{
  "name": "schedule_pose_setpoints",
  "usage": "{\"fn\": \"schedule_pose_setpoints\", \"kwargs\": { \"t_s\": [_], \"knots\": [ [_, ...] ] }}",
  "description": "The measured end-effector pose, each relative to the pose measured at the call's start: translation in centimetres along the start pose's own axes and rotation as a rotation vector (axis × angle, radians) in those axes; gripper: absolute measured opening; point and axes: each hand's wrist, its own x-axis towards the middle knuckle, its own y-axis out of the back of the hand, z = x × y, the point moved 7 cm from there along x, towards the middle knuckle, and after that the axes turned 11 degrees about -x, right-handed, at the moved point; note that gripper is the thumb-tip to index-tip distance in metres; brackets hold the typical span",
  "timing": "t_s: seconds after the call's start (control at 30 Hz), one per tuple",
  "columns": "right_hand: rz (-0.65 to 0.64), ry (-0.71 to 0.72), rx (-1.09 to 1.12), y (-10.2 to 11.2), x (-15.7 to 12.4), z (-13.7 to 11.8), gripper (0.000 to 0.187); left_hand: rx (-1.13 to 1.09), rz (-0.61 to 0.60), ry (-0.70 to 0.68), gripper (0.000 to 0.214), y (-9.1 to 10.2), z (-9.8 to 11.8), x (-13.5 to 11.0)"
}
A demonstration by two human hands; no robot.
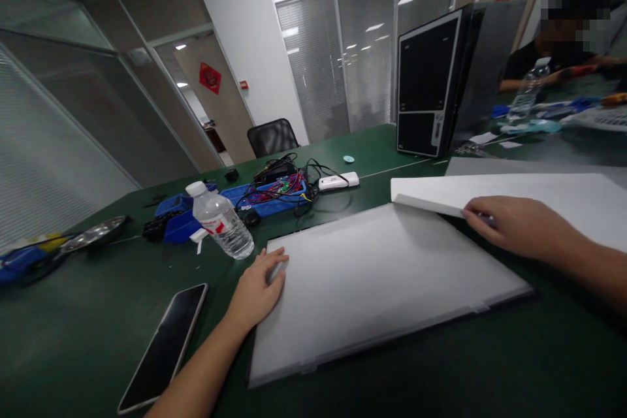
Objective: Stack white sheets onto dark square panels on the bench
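A flat, pale rectangular panel (377, 281) with a dark rim and small clips along its near edge lies on the green table. My left hand (259, 287) rests on the panel's left edge, thumb and fingers apart. At the upper right, my right hand (514, 225) pinches the near edge of a thin white sheet (553, 196). This sheet is lifted and slightly curled, its left corner over the panel's far right corner. Part of the sheet runs out of view on the right.
Left of the panel lie a phone (166, 346) and an upright water bottle (223, 222). Blue trays (279, 206) with wires and parts sit behind, near a white power strip (339, 181). A black computer case (435, 85) stands at the back; another person (529, 65) sits beyond it.
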Motion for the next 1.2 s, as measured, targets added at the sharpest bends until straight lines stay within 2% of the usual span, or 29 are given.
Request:
{"fn": "schedule_pose_setpoints", "kwargs": {
  "t_s": [0.1,0.17,0.2,0.27,0.33,0.43,0.5,0.6,0.67,0.8,1.03,1.1,1.2],
  "knots": [
    [-0.057,0.344,0.2,1.1,-1.5,-5.6,0.044,0.004,-0.005,-0.005,0.041,0.1,0.2,-0.1],
    [-0.104,0.482,0.343,1.6,-2.4,-8.0,0.037,0.003,-0.007,-0.003,0.042,0.1,0.2,-0.1],
    [-0.109,0.506,0.412,1.7,-2.5,-8.5,0.035,0.004,-0.006,-0.002,0.042,0.1,0.2,-0.1],
    [-0.083,0.45,0.524,1.6,-2.1,-7.8,0.035,0.005,-0.005,-0.001,0.042,0.0,0.1,-0.1],
    [-0.035,0.269,0.541,0.8,-1.0,-5.0,0.042,0.004,-0.002,-0.005,0.041,0.0,0.0,-0.1],
    [0.017,-0.032,0.385,-1.1,0.2,0.8,0.055,0.01,0.008,-0.004,0.041,-0.1,-0.2,0.0],
    [-0.005,-0.181,0.269,-2.3,0.4,4.1,0.059,0.017,0.007,0.001,0.041,-0.1,-0.3,0.0],
    [-0.092,-0.25,0.195,-3.8,0.4,6.4,0.062,0.018,-0.003,0.0,0.042,-0.1,-0.2,0.1],
    [-0.096,-0.175,0.185,-4.1,0.6,5.9,0.061,0.021,-0.002,-0.004,0.042,-0.1,-0.2,0.0],
    [-0.031,0.008,0.193,-3.7,0.7,2.8,0.056,0.024,0.0,-0.008,0.043,-0.1,-0.2,0.0],
    [-0.029,0.183,0.259,-2.9,0.0,-2.0,0.053,0.027,-0.007,-0.013,0.043,0.0,0.4,-0.1],
    [-0.02,0.225,0.293,-2.6,-0.2,-2.4,0.052,0.024,-0.007,-0.021,0.042,0.0,0.4,-0.1],
    [-0.006,0.179,0.301,-2.5,0.0,-1.2,0.056,0.026,0.0,-0.023,0.041,-0.1,0.1,-0.1]
  ]
}}
